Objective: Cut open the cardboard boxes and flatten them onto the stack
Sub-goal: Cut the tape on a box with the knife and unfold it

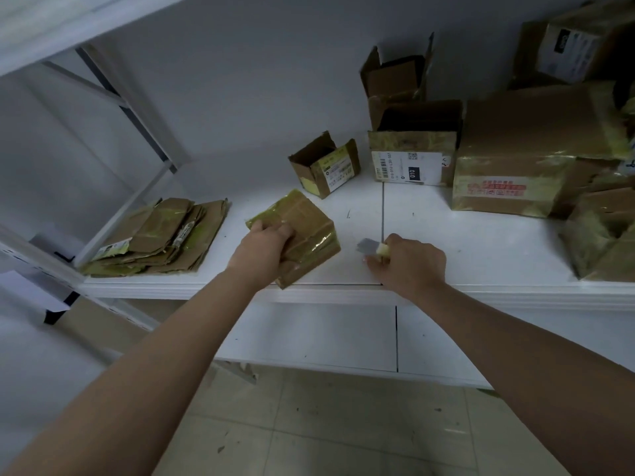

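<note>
While both arms reach forward over the white shelf [481, 249], the left hand [264, 250] grips a small sealed cardboard box [302, 231], fingers curled over its near-left edge; the box is brown, wrapped in glossy yellowish tape that wrinkles at the corners, and one corner overhangs the shelf's front edge. Right hand [409, 261] is closed around the pale handle of a knife [372, 248], whose short flat grey blade points left toward the box but stands apart from it, with a strip of bare shelf between. At the left end of the shelf lies the stack [161, 237] of flattened boxes: thin creased sheets, frayed at the edges, with tape scraps and a torn label, its left corner close to the slanted metal brace [137, 111] of the rack. Behind the held box sits a small opened box [326, 166] with ragged flaps up and a white label on its side. Further right a medium open box [412, 149] with a barcode label stands in front of a taller open box [395, 73], flaps upright. A large closed box [515, 159] with red print and shiny tape sits beside them, and more boxes crowd the right end. Shelf surface is smooth, matt, with a dark seam [382, 214] running front to back between the hands. Bare room lies between stack and held box, and right of the knife hand.
</note>
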The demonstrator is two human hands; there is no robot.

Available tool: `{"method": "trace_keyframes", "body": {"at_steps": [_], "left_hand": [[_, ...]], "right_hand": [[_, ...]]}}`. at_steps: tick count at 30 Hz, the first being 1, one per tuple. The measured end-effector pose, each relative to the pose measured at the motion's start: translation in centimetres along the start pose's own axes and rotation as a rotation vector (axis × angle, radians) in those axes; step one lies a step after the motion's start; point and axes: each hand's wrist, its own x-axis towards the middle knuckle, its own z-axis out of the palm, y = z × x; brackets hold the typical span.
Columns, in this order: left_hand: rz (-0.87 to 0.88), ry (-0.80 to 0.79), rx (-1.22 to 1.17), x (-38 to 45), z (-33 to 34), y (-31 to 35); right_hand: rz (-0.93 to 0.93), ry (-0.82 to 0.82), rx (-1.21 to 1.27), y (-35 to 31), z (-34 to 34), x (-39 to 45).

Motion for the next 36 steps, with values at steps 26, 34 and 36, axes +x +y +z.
{"method": "trace_keyframes", "body": {"at_steps": [26, 34, 36], "left_hand": [[0.129, -0.018, -0.303, -1.1, 0.7, -3.7], [0.131, -0.040, -0.253, 0.1, 0.1, -3.9], [0.117, -0.032, -0.285, 0.4, -0.4, -4.0]], "right_hand": [[-0.796, 0.314, -0.481, -7.3, 2.6, 4.8], [-0.745, 0.245, -0.478, -8.6, 1.5, 5.3], [-0.723, 0.201, -0.424, -8.8, 0.4, 5.8]]}}
